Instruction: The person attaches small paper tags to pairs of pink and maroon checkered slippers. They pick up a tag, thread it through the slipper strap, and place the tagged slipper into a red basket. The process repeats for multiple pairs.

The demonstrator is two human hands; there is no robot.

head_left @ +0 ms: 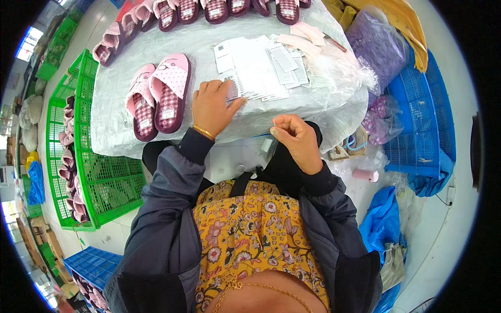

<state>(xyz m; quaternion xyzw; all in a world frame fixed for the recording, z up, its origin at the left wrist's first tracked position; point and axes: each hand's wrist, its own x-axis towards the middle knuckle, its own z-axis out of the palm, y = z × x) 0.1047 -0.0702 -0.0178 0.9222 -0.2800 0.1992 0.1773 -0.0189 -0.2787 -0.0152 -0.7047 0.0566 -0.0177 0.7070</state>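
Note:
A pair of pink slippers point(170, 78) with plaid insoles and dark red soles lies on the plastic-covered table, left of my left hand point(213, 107). That hand is open, its fingers spread, with the fingertips at the near left edge of a spread of white printed paper labels point(248, 62). Past the table's near edge, my right hand point(296, 140) is closed in a pinch. Something thin and pale shows at its fingertips, too small to name.
More pink slippers point(215, 10) line the table's far edge. A reddish pen-like tool point(335, 43) lies by pink scraps point(308, 34). A green crate point(107, 167) of slippers stands at left. Blue crates point(415, 109) and a bag of purple material point(378, 44) are at right.

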